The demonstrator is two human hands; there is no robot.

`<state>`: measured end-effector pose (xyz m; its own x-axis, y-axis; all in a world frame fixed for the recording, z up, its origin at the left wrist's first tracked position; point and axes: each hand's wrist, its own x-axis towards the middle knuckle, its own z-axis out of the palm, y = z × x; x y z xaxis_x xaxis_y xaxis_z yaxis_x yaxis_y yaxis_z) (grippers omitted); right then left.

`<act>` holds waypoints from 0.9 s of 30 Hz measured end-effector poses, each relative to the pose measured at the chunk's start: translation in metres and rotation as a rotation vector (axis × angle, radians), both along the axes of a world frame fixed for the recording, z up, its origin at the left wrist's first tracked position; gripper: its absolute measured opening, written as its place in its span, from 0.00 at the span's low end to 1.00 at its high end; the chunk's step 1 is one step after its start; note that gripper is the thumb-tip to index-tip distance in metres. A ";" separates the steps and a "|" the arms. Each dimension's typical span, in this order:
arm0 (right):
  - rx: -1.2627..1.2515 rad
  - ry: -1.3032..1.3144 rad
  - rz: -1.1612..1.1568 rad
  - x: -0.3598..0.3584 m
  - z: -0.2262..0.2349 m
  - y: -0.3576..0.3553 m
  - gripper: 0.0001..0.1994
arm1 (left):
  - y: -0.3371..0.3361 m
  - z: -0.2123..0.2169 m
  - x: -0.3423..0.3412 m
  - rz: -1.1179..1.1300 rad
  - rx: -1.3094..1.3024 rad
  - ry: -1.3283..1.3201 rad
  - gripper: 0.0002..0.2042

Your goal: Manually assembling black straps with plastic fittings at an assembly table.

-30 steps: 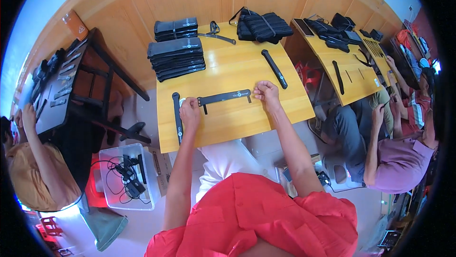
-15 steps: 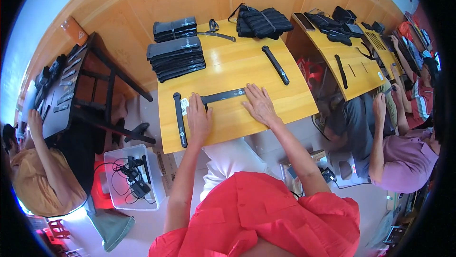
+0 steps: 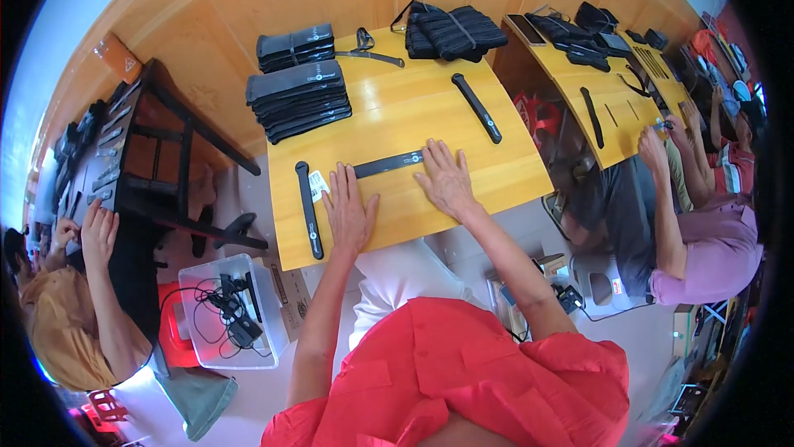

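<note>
A flat black strap lies crosswise on the yellow wooden table in front of me. My left hand rests palm down with its fingertips on the strap's left end, fingers stretched and thumb apart. At the other end, my right hand lies flat with fingers spread, its fingertips beside or on the strap; which, I cannot tell. Left of my left hand is a second black strap with one rounded end, and a small white label sits between them. A third black strap lies slantwise farther right.
Folded black fabric pieces are stacked at the table's far left, with a tied black bundle at the far right. A clear plastic bin of cables stands on the floor at left. Co-workers sit at tables on both sides.
My left hand has eased slightly back toward me, its thumb now spread wider. My right hand stays nearly still. The left co-worker's hand has lifted; the right co-worker's hands have shifted. The view has tilted slightly.
</note>
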<state>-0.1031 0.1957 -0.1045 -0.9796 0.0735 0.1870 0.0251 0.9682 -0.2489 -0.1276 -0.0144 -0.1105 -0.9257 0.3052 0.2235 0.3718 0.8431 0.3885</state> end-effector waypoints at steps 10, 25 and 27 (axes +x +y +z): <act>-0.020 0.132 0.353 -0.012 -0.017 -0.058 0.28 | -0.003 -0.009 -0.003 -0.092 -0.116 -0.047 0.27; 0.000 0.012 0.146 0.010 -0.007 -0.007 0.30 | -0.007 -0.011 -0.002 -0.037 -0.120 0.003 0.27; 0.007 0.032 0.065 0.012 -0.011 -0.006 0.28 | -0.005 -0.015 -0.001 -0.048 -0.103 0.016 0.27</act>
